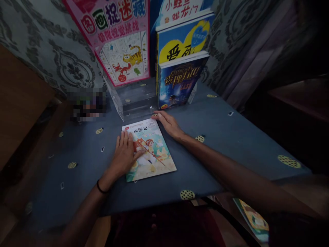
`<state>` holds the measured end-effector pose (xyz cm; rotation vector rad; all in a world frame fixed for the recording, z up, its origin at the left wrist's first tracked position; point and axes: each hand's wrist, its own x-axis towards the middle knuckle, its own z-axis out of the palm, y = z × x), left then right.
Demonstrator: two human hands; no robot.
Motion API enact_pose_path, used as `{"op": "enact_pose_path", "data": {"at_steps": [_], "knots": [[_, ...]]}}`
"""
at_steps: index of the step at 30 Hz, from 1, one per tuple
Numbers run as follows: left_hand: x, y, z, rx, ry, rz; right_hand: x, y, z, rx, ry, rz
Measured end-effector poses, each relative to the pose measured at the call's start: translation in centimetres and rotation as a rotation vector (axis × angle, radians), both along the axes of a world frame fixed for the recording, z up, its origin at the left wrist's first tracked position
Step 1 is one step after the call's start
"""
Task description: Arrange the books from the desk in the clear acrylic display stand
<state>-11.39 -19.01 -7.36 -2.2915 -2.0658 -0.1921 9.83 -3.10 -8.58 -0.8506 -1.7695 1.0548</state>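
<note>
A thin paperback book (154, 156) with a pale illustrated cover lies flat on the table, cover up. My left hand (124, 152) rests on the left part of its cover, fingers stretched out and thumb spread across the picture. At the book's top right corner, my right hand (168, 125) has its fingers extended, with the fingertips at the edge. Neither hand is wrapped round anything. Just beyond the book stands a clear acrylic book stand (137, 108), whose left front tier shows no book.
On the stand are a tall pink book (123, 41) at back left, a yellow-and-blue book (183, 43) and a dark blue book (181, 82) at right. A blurred-out item (88, 104) sits left. Another book (253, 219) lies below the table's front edge.
</note>
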Motion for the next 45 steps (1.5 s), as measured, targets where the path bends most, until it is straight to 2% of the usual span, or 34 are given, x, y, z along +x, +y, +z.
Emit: {"op": "enact_pose_path", "data": {"at_steps": [4, 7, 13, 17, 22, 27, 30, 32, 33, 37, 38, 40, 42, 45], "knots": [[1.7, 2.3, 1.0, -0.112, 0.0, -0.067, 0.0, -0.1, 0.2, -0.044, 0.014, 0.023], [3.3, 4.1, 1.4, -0.13, -0.007, -0.16, 0.0, -0.1, 0.2, -0.07, 0.02, 0.033], [5.9, 6.0, 2.2, -0.16, -0.004, -0.381, 0.3, 0.1, 0.6, -0.269, 0.183, 0.106], [6.9, 4.9, 3.3, -0.203, 0.011, -0.538, 0.5, 0.3, 0.7, -0.314, 0.213, 0.122], [7.4, 1.7, 3.8, -0.206, -0.033, -0.75, 0.3, 0.6, 0.2, -0.23, 0.134, 0.11], [6.5, -1.9, 3.7, -0.153, -0.084, -0.81, 0.3, 0.6, 0.0, -0.164, 0.124, 0.104], [4.9, -3.3, 3.5, -0.16, -0.096, -0.777, 0.3, 0.4, 0.1, -0.112, 0.092, 0.095], [3.5, -3.8, 3.0, -0.148, -0.09, -0.69, 0.3, 0.3, 0.1, -0.071, 0.05, 0.092], [2.8, -3.9, 2.6, -0.129, -0.092, -0.601, 0.3, 0.3, 0.1, -0.05, 0.027, 0.091], [0.0, -3.6, 0.8, -0.021, -0.209, -0.044, 0.4, 0.1, 0.2, 0.022, -0.051, 0.087], [-0.4, -3.5, 0.5, -0.011, -0.256, 0.048, 0.4, 0.1, 0.2, 0.031, -0.065, 0.089], [-1.0, -3.0, 0.3, -0.018, -0.363, 0.108, 0.4, 0.0, 0.3, 0.041, -0.092, 0.096], [-1.3, -2.4, 0.7, -0.019, -0.519, 0.09, 0.5, -0.1, 0.3, 0.045, -0.108, 0.099], [-1.5, -1.5, 1.7, -0.021, -0.913, 0.114, 0.5, -0.1, 0.2, 0.043, -0.107, 0.123]]}}
